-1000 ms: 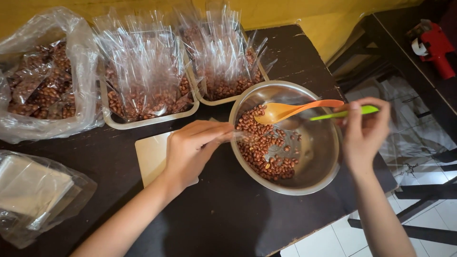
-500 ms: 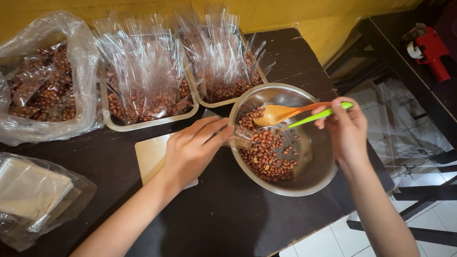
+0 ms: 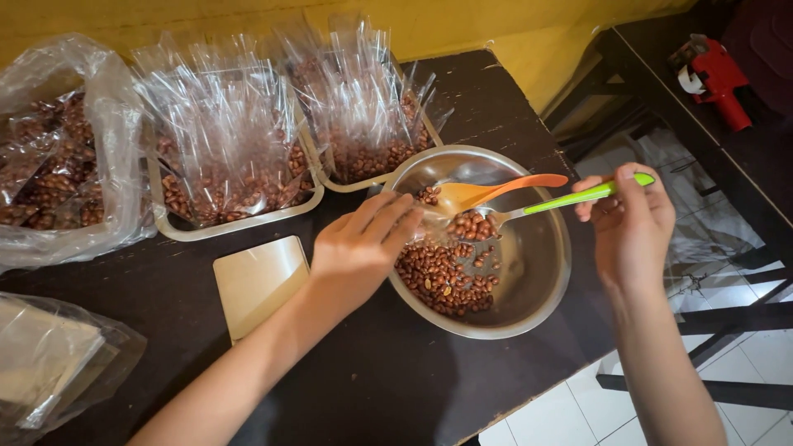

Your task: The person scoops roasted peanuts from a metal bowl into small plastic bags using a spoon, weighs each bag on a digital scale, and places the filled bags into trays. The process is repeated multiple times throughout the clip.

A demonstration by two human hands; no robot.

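Spoon with a green handle [image 3: 570, 199], pinched in the right hand [image 3: 632, 223], now carries a heap of peanuts [image 3: 450, 277] lifted above the steel bowl [image 3: 541, 289] at the table's right, where half a second ago it dug lower. The left hand [image 3: 359, 252] grips a small clear bag [image 3: 429, 221] at the bowl's rim; loading appears under way. An orange spoon [image 3: 496, 190] rests inside. Trays of filled bags [image 3: 239, 165] stand far left.

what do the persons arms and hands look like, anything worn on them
Both arms are bare as far as the view shows: no sleeves, gloves or watch. The left hand and right hand show no rings or bracelets that can be made out. The forearms are slim, and the fingernails look short and unpainted, though they are small in the picture.
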